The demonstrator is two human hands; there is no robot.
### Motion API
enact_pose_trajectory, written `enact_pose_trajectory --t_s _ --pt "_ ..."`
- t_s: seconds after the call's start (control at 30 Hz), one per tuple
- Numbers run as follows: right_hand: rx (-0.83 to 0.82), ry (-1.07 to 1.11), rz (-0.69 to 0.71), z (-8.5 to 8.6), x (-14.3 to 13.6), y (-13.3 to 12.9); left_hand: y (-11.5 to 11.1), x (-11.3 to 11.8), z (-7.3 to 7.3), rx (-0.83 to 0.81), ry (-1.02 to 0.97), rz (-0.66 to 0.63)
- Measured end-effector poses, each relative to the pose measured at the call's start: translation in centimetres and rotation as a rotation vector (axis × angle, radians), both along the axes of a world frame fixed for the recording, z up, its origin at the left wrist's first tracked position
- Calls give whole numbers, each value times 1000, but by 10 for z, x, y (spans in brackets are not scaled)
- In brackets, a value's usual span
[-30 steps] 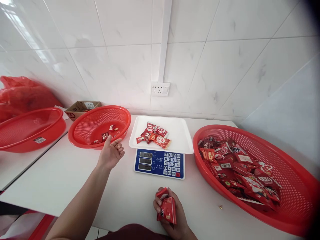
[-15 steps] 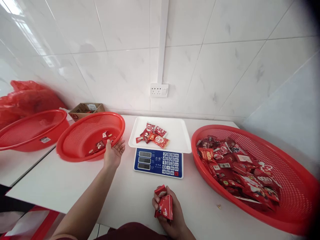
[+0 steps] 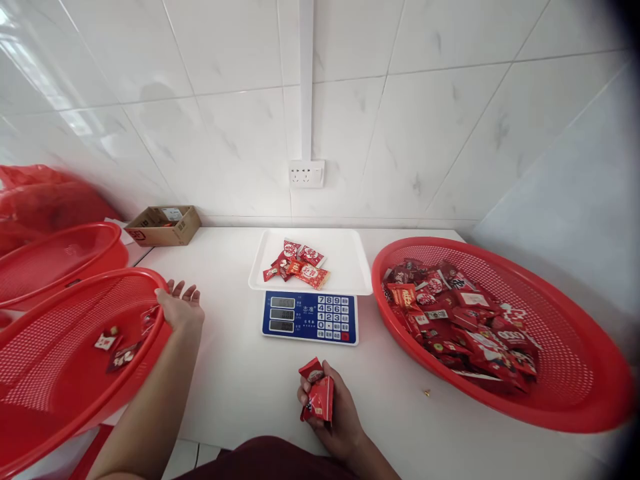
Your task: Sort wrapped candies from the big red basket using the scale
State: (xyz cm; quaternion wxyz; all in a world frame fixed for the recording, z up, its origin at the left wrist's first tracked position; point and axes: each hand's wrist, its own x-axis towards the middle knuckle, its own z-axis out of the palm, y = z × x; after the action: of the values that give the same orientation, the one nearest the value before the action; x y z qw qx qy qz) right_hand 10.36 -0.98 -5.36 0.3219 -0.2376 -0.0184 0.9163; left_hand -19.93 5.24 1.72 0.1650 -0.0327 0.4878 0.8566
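My left hand is at the right rim of a red plastic basket, thumb hooked over the rim and the other fingers spread outside it. This basket is tilted, with a few wrapped snack packets inside. My right hand is closed around several small red snack packets, low in front of the scale. A blue digital scale carries a white tray, on which several red packets lie bunched.
To the right, a large red basket holds many red packets. Behind stands a small cardboard box. Another red basket and red plastic bags are at the left. A tiny gold bit lies on the white table.
My left hand has drawn the red basket left and toward me, away from the scale and the box. My right hand keeps its packets in nearly the same place.
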Motion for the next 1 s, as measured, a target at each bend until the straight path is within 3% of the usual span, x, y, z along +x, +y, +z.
enact_pose_trajectory --t_s 0.23,0.47,0.63,0.77,0.9,1.0 --pt "3 10 12 -2 -1 0 -15 -24 3 -42 -11 45" --pt "1 27 -2 -1 0 0 -22 -42 8 -33 -22 -14" --pt "-16 32 2 -3 0 0 -31 -58 7 -10 -117 23" --pt "-3 28 4 -2 -2 1 -29 -50 -3 -55 -179 -128" --pt "2 18 0 0 -2 2 -17 -27 -13 -81 -230 -343" --pt "-12 8 -2 0 -1 1 -9 -13 -14 -81 -258 -434"
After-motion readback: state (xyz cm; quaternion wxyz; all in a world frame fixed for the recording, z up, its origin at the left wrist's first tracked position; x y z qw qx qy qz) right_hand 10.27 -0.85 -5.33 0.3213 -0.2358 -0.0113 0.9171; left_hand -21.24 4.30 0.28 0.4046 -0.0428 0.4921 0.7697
